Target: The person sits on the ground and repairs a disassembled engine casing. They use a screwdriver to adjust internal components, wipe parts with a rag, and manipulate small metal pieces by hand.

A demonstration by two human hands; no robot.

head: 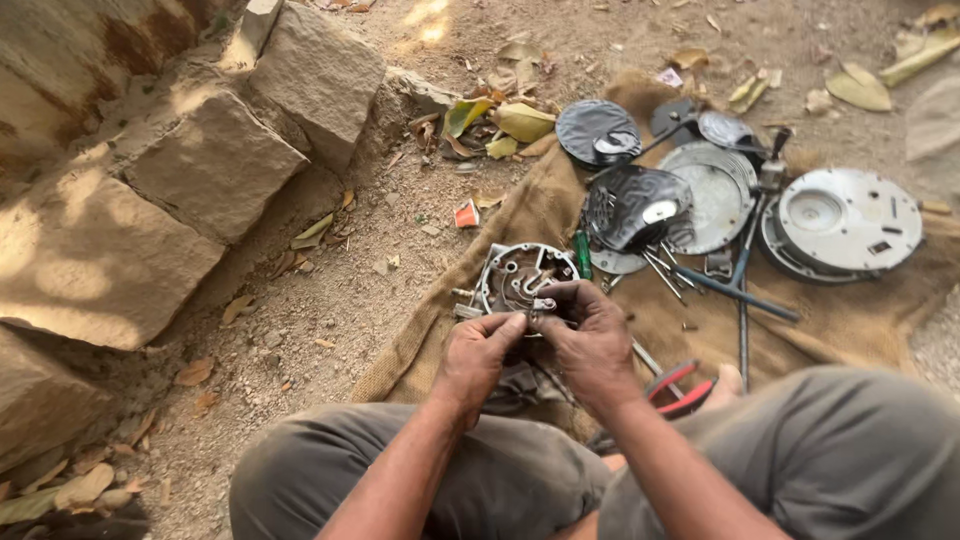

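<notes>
A round grey metal housing [518, 272] with internal passages and small fittings stands tilted on the burlap sack [560, 205] in front of my knees. My left hand [478, 352] grips its lower edge, thumb up against the rim. My right hand [587, 335] pinches a small metal fitting at the housing's lower right rim. Both hands touch each other over the part. What lies under my palms is hidden.
Several round metal covers and plates [848, 218] lie spread on the sack at the upper right, with a long cross wrench [738, 290], a green-handled screwdriver [582, 254] and red-handled pliers [680, 392]. Large stone blocks [215, 160] sit left. Dry leaves litter the dirt.
</notes>
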